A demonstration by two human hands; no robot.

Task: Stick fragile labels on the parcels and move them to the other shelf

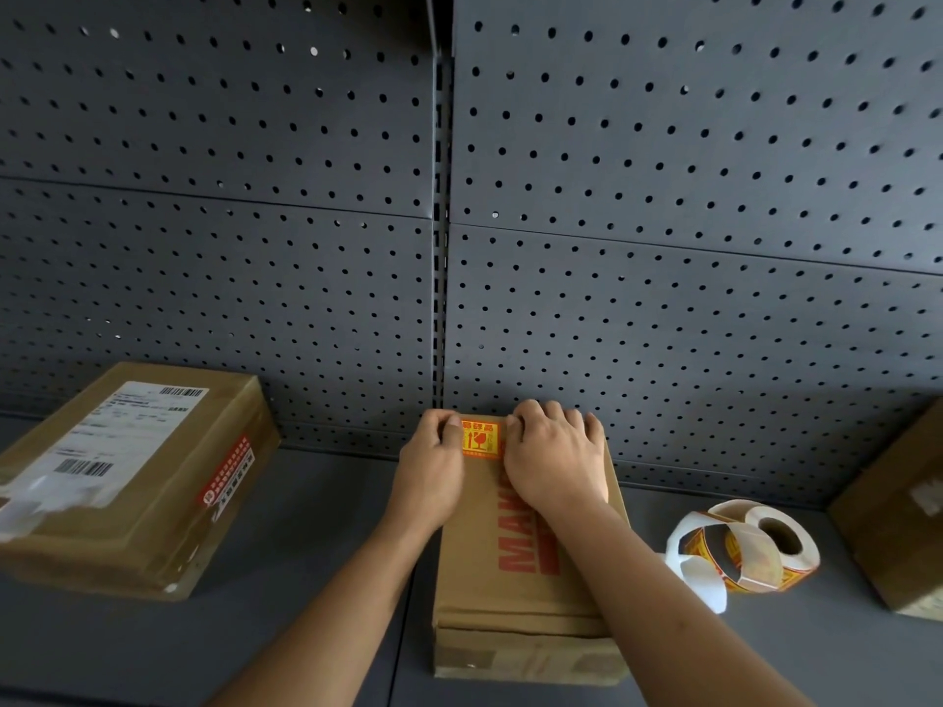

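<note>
A fragile label (pixel 479 440), orange with red print, is seen lying on the far end of a brown cardboard parcel (pixel 515 594), flanked by the left hand (pixel 433 466) and the right hand (pixel 559 459). The fingers (pixel 449 423) of both hands are bent, with their tips set against the label's left and right edges. Whether the label is pinched or only pressed flat cannot be told. The parcel is laid on a grey shelf (pixel 306 579) with its long axis running from the person towards the perforated back panel (pixel 663 196), so the label sits at the end farthest away. The right palm is rested on the parcel's top, while the left hand is placed at its left edge; neither hand is judged nearer to the label. A roll of labels (pixel 750 548) is left just right of the parcel. A parcel with a shipping label (pixel 132 482) is seen well apart to the left, and a third parcel (pixel 898 528) at the right edge. A grip along the long sides is likely needed for moving.
</note>
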